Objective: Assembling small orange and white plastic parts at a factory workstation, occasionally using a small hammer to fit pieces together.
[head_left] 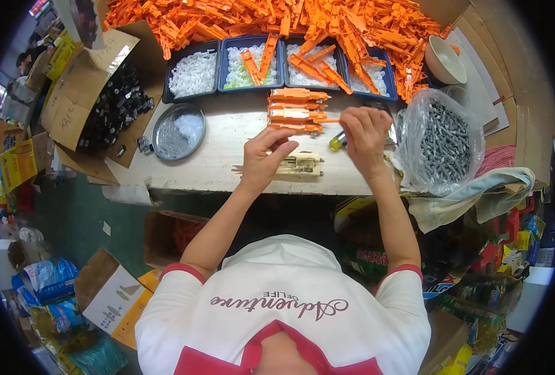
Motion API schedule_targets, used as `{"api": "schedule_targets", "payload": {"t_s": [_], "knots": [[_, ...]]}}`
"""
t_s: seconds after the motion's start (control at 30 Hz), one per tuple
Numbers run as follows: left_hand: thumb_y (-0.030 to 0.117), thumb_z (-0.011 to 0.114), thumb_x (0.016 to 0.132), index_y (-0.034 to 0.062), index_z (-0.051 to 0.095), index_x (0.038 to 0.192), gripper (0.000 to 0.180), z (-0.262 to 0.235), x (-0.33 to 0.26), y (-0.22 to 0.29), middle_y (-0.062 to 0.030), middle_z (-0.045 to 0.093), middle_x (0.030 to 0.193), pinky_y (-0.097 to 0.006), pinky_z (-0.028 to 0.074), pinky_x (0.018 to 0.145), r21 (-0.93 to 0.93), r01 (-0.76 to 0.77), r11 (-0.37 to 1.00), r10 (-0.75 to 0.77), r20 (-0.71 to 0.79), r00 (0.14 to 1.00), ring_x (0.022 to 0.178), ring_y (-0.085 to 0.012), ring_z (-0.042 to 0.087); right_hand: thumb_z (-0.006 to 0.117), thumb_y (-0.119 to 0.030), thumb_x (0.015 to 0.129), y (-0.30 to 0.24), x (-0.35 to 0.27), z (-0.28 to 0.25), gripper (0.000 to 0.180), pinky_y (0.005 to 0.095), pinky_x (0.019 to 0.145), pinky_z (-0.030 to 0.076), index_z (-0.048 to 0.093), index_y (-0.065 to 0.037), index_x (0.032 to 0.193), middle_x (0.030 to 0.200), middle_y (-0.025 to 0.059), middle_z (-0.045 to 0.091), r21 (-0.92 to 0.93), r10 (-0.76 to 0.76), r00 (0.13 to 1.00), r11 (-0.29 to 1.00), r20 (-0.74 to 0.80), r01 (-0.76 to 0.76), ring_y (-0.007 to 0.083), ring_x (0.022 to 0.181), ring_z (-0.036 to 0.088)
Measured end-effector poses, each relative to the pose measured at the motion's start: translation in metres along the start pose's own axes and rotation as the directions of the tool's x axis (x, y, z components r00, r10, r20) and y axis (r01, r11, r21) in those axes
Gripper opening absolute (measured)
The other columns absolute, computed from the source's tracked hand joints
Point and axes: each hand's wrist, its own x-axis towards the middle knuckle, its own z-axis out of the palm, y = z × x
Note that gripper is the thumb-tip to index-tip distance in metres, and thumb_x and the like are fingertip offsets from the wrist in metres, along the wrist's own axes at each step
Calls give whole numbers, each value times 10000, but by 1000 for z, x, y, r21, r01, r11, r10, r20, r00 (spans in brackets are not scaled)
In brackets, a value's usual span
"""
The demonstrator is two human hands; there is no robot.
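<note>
My left hand (264,157) is closed, its fingers curled and thumb bent in beside a cream-coloured fixture (301,164) on the bench. Whatever it may hold is hidden. Just beyond it lies a stack of orange plastic housings (297,111) with metal parts in them. My right hand (366,140) is raised to the right of that stack, its fingers pinched at the end of a thin orange strip (331,120). Under that hand is a tool with a yellow-green end (337,142), partly covered.
Across the back, blue trays (221,67) of small white parts stand before a heap of orange housings (227,19). A round dish (160,152) and a carton of black parts (71,115) are at left. A bag of screws (443,144), a bowl (445,60) and a cloth (437,212) are at right.
</note>
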Motion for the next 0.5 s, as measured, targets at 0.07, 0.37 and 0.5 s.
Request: {"api": "schedule_targets", "payload": {"t_s": [0.07, 0.37, 0.5], "knots": [[47, 612, 808, -7, 637, 941, 146, 8, -8, 10, -14, 584, 785, -202, 427, 602, -276, 236, 932, -228, 60, 972, 667, -76, 507, 621, -58, 719, -18, -10, -8, 186, 367, 788, 302, 543, -97, 884, 866, 14, 558, 41, 1, 999, 999, 41, -3, 204, 834, 518], [59, 567, 807, -48, 621, 883, 142, 1, -59, -1, -76, 569, 680, -274, 436, 518, -506, 627, 592, -446, 443, 778, 578, -139, 524, 570, 75, 715, -92, -105, -22, 183, 316, 671, 401, 534, -30, 861, 828, 92, 543, 530, 344, 902, 729, 262, -432, 267, 750, 523], [34, 548, 816, -46, 615, 950, 170, 5, -90, -21, -96, 606, 728, -259, 462, 535, -489, 775, 401, -576, 524, 628, 590, -127, 554, 529, 46, 794, -117, -163, -35, 100, 246, 573, 418, 523, 11, 888, 783, 66, 509, 500, 513, 707, 500, 486, -707, 159, 655, 521]]}}
